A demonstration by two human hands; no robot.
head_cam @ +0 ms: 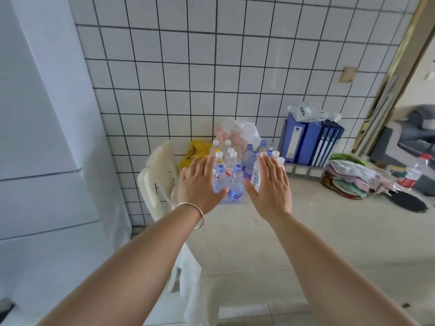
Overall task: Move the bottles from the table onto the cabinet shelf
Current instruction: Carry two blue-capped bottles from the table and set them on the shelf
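White square wall tiles with dark grout back the scene, and we record items from left to right. At far left stands a pale white cabinet, its front closed as far as we can see; no shelf is visible. Beside it we note a cream plastic chair pushed against a pale beige table.

On the table's left rear corner stands a cluster of clear plastic water bottles with white and lilac caps, upright and packed touching one another, with a yellow bag and a translucent plastic bag behind them.

Our left hand, with a silver bangle at the wrist, is flat and spread wide, holding nothing, just left of the cluster. Our right hand is likewise flat, spread and empty, just right of it. Whether either palm touches a bottle we cannot tell.

Further right we note blue ring binders in a grey rack and a heap of loose papers.

Assessment: the bottles appear full, so moderately heavy; thin walls will flex, smooth sides may slip. We judge the mid-body, below the shoulder, the soundest hold.
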